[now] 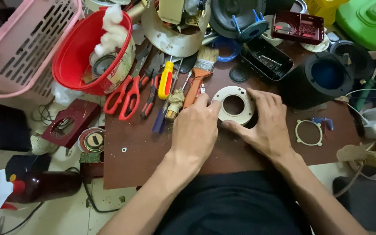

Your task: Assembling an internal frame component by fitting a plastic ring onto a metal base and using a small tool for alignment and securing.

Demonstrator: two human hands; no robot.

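so both hands grip the cream plastic ring (236, 105) on the brown board (153, 152): left hand (195, 128) fingers curled on its edge, right hand (266, 124) spread over the rim. thin ring (308, 132) lies apart, unfitted; tools untouched.

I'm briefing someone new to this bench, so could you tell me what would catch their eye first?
Both hands, the left hand and right hand, meet on a cream plastic ring at the middle of the brown board. Up left, a red bowl tilts beside red-handled scissors; a pink basket fills the corner.

Red scissors (124, 96), paintbrush (199, 74), pink basket (22, 48)
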